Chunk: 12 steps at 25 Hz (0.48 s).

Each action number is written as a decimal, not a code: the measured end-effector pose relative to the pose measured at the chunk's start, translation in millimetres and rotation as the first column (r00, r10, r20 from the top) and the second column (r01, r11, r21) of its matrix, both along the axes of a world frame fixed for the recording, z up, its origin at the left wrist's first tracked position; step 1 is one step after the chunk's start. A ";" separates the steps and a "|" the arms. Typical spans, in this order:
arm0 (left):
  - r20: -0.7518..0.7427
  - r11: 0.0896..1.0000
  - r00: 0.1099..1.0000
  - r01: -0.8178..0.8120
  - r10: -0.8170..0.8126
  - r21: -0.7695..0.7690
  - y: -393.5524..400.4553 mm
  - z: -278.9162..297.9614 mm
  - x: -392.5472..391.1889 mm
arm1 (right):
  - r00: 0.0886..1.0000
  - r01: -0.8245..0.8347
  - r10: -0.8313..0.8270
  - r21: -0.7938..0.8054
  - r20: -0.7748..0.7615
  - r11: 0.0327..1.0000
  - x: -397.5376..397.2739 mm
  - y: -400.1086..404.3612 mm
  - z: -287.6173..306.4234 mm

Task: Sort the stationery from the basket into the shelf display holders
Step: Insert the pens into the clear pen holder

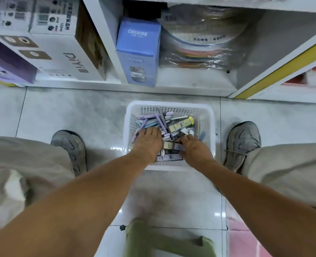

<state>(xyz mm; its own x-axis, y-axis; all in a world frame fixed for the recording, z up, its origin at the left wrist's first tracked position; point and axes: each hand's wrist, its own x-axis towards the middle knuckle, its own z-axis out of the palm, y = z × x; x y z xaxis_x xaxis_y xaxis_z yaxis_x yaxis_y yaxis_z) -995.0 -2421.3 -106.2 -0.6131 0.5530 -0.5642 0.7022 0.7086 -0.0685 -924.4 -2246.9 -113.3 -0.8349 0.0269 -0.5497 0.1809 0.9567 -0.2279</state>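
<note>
Both hands are down in the basket (211, 127) on the floor. Left hand (147, 143) rests on the pens (153, 120); right hand (195, 147) reaches among packets; neither grip is discernible. Step: gathering. Next: secure one kind, lift to the shelf (190, 84).

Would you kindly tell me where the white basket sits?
The white basket sits on the floor between the person's shoes, below the blue box.
</note>
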 end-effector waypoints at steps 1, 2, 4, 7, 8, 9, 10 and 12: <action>0.009 0.999 1.000 -0.027 0.027 0.031 1.3 -5.2 0.8 | 0.999 0.017 -0.018 -0.016 -0.029 1.000 -0.7 1.8 -2.3; 0.017 0.997 0.999 -0.048 0.047 0.059 2.3 -8.6 0.5 | 0.998 0.033 -0.035 -0.031 -0.053 0.999 -0.9 3.5 -3.5; 0.034 0.995 0.998 -0.057 0.054 0.088 4.2 -12.3 -2.5 | 0.996 0.054 -0.057 -0.047 -0.067 0.997 -2.0 6.6 -4.8; 0.043 0.987 0.998 -0.047 0.041 0.151 5.1 -18.1 -7.2 | 0.999 0.022 -0.024 -0.042 -0.045 0.999 -0.3 9.0 -5.8; 0.039 0.983 0.998 -0.059 0.053 0.171 5.0 -19.5 -7.9 | 0.998 0.022 -0.025 -0.045 -0.056 0.999 0.1 9.8 -5.8; 0.035 0.980 0.997 -0.074 0.069 0.186 5.4 -20.1 -8.1 | 0.996 0.033 -0.037 -0.054 -0.079 0.998 0.7 10.7 -5.9; 0.032 0.977 0.996 -0.089 0.084 0.196 5.8 -20.0 -8.2 | 0.992 0.050 -0.056 -0.065 -0.110 0.997 1.5 11.0 -5.8; 0.031 0.973 0.995 -0.104 0.100 0.206 6.8 -18.7 -8.9 | 0.980 0.082 -0.095 -0.081 -0.172 0.993 3.6 9.5 -4.8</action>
